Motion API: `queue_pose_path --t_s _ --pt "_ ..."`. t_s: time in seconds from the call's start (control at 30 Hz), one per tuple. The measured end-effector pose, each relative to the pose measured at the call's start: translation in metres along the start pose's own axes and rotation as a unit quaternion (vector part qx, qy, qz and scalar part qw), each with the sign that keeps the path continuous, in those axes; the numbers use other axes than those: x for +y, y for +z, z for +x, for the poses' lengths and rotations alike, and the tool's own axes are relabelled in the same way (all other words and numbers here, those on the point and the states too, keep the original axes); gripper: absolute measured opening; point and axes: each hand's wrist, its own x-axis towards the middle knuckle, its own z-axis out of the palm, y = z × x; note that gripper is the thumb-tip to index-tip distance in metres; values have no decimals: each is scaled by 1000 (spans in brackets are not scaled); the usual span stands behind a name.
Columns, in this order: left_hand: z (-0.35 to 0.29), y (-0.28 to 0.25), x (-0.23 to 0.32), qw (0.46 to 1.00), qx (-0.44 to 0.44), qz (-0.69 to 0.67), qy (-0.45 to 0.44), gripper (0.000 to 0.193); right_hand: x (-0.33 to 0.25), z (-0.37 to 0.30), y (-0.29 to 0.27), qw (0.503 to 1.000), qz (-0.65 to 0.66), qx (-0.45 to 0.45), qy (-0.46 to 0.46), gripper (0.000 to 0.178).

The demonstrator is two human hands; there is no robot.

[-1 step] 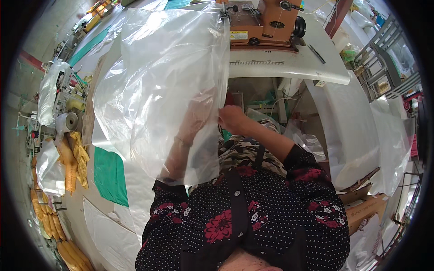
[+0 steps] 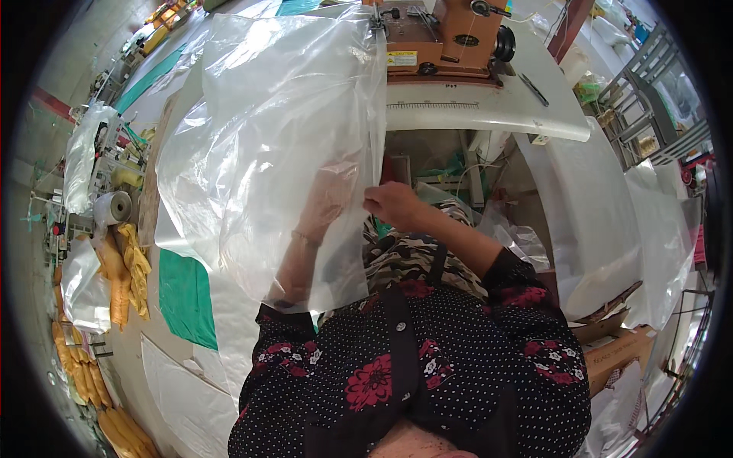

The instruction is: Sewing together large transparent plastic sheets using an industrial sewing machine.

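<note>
A large clear plastic sheet (image 2: 259, 153) hangs from the orange-brown sewing machine (image 2: 466, 38) down toward my lap. Its right edge runs up to the machine's needle area, where the details are too small to make out. My right hand (image 2: 393, 206) is closed in a pinch on that edge, near the sheet's lower part. Behind the sheet, and seen hazily through it, is my left hand (image 2: 332, 191). Its fingers look stretched out, pointing up and to the right, against the plastic.
A pen-like tool (image 2: 534, 89) lies on the white machine table (image 2: 489, 116), right of the machine. Green material (image 2: 185, 298) shows at the left, near a roll (image 2: 113, 207) and yellow bundles (image 2: 136, 267). More plastic sheeting (image 2: 584, 221) hangs at the right above a cardboard box (image 2: 622, 355).
My right hand has shifted slightly left and down with the sheet's edge. Behind the plastic, my left hand has moved a little left. The sewing machine stays in place.
</note>
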Motion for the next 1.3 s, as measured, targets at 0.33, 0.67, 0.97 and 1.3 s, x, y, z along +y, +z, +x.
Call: queue_pose_path --t_s 0.33,0.67,0.97,1.3 --pt "-150 -98 -116 947 -186 160 -208 38 -5 -99 -107 908 396 131 -27 29" --pt "-143 -106 -63 925 -275 259 -52 38 23 -86 -48 971 170 160 44 25" --pt "-4 -30 111 984 -84 -152 -36 43 19 -77 -9 954 50 289 59 16" --pt "75 -125 101 814 73 570 82 51 36 -76 23 861 228 427 154 17"
